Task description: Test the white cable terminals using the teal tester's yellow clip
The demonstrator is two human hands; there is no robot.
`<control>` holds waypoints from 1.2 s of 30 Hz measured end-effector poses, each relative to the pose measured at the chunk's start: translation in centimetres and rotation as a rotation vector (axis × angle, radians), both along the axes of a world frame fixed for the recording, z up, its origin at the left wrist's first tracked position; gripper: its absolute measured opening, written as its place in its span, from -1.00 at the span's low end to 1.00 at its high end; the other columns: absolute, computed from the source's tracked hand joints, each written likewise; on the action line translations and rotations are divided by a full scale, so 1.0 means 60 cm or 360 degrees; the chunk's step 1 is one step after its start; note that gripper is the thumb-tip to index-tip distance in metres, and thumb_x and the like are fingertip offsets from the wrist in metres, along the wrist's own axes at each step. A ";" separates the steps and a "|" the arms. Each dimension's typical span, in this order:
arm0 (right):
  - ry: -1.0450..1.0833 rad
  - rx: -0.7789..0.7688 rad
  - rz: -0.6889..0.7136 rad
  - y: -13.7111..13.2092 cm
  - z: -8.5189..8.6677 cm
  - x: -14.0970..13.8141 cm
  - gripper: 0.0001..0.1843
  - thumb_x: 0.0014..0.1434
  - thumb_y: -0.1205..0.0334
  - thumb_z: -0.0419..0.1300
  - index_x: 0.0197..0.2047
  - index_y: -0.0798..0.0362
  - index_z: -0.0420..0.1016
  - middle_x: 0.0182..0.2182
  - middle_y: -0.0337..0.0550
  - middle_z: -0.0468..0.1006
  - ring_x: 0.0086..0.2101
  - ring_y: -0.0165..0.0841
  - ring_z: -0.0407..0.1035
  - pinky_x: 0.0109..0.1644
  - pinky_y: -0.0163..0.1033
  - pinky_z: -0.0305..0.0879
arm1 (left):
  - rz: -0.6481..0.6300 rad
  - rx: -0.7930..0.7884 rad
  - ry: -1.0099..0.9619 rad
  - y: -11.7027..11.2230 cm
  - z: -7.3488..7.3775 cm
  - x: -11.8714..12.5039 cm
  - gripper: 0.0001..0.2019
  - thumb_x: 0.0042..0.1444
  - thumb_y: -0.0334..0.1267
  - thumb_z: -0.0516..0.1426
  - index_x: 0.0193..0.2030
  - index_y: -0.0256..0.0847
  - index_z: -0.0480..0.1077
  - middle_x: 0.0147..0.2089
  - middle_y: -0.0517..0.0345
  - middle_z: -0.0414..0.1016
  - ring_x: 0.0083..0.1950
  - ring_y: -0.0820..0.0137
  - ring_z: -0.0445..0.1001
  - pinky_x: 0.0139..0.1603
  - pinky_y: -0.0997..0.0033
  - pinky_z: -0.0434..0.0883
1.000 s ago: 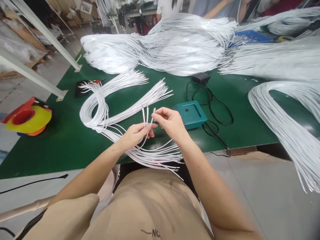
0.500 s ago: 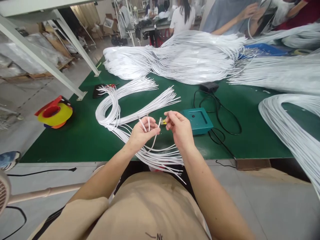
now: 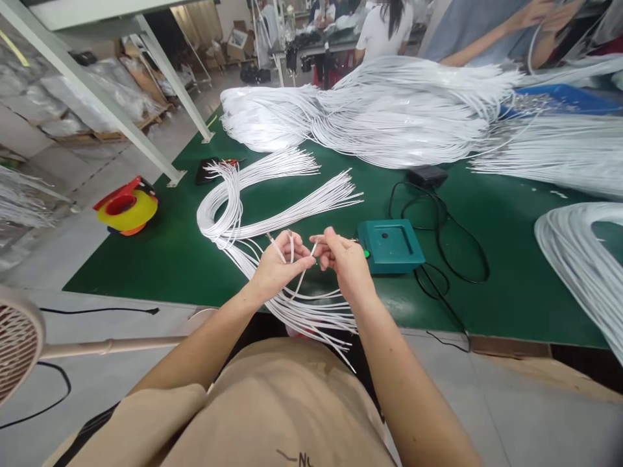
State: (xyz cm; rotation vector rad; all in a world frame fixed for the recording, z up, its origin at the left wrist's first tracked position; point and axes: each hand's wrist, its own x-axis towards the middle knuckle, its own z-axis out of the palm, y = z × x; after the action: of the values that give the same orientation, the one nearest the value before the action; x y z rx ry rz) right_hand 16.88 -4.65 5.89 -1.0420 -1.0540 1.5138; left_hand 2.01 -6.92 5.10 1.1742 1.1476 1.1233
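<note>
My left hand (image 3: 282, 264) is closed around several white cables, their ends poking up between the fingers. One white cable (image 3: 315, 248) rises from its thumb and forefinger. The fingertips of my right hand (image 3: 346, 261) are pinched together at that cable's tip; the exact grip is partly hidden. Just right of this hand sits a teal box (image 3: 395, 243) with a shallow recess on top and a lit green light (image 3: 366, 254) on its near left side. Beneath my hands lie loose cable ends (image 3: 316, 318), part of a looped white cable bundle (image 3: 211, 211).
Large heaps of white cable (image 3: 403, 117) cover the table's back. A tape dispenser (image 3: 127, 206) stands left. A black adapter (image 3: 427, 176) and its cord lie behind the teal box. A blue tray (image 3: 579, 98) is at the far right, near a co-worker's arm (image 3: 491, 39).
My right hand's fingertips have come to the cable tip at my left hand. The yellow connector seen between the hands is now hidden, and a green light shows on the box. The view has shifted.
</note>
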 end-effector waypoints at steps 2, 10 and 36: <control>-0.0039 0.0000 -0.0020 0.003 -0.005 0.005 -0.66 -0.07 -0.03 0.36 -0.52 0.09 0.49 -0.61 -0.29 0.41 -0.60 -0.51 0.14 -0.46 -0.29 0.10 | 0.0030 0.0010 0.0030 0.003 -0.003 0.005 -0.65 -0.06 -0.29 0.31 -0.22 -0.19 0.22 -0.36 0.29 0.44 -0.34 0.56 0.44 -0.21 0.50 0.39; 0.0464 -0.0287 0.0156 0.024 -0.041 0.011 -0.77 -0.06 0.10 0.36 -0.48 0.10 0.51 -0.60 -0.34 0.28 -0.59 -0.54 0.01 -0.49 -0.31 0.02 | 0.0077 -0.0169 0.0077 0.016 -0.005 0.020 -0.55 -0.04 -0.18 0.31 -0.08 -0.17 0.22 -0.38 0.27 0.45 -0.42 0.51 0.43 -0.59 0.62 0.17; 0.0297 -0.0605 0.0659 0.070 -0.032 0.006 -0.78 -0.10 0.24 0.30 -0.60 0.06 0.33 -0.65 -0.36 0.26 -0.57 -0.51 0.15 -0.44 -0.32 0.18 | 0.0133 0.0355 0.0998 0.003 0.001 0.003 -0.65 0.23 -0.36 0.04 0.11 -0.05 0.44 -0.28 0.14 0.35 -0.19 0.38 0.34 -0.04 0.35 0.29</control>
State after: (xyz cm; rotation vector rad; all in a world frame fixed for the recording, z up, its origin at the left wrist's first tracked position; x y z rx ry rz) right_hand 17.22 -0.42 4.00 -0.9450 -0.9039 2.1666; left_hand 2.18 -6.71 5.15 1.7395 1.5804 0.9866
